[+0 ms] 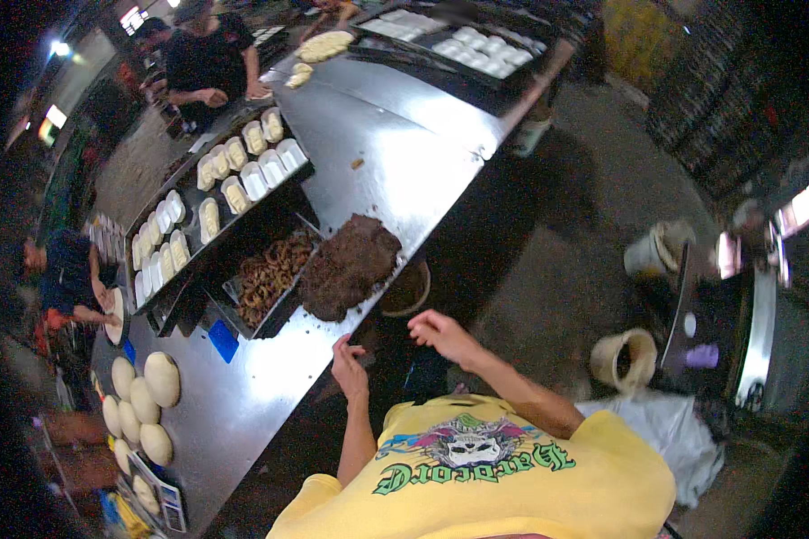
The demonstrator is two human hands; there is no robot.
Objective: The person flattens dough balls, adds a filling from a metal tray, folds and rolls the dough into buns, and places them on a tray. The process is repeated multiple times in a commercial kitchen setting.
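Observation:
My left hand (349,366) is at the near edge of the metal table (270,395), fingers stretched and thumb apart, holding nothing that shows. Off the edge, to the right, my right hand (442,336) hangs in the air with loosely bent, parted fingers and nothing visible in them. Just beyond both hands a heap of dark brown crumbly filling (351,268) lies on the table; neither hand touches it. Against its left side stands a metal pan (289,310) with brown curled pieces (274,274). A blue scraper (223,341) lies beside the pan.
Several round dough pieces (162,379) lie at the left. A large tray (234,211) holds dough in white paper cups; more trays (485,52) stand at the far end. Co-workers (208,63) work across the table. Buckets (625,359) stand on the floor at right.

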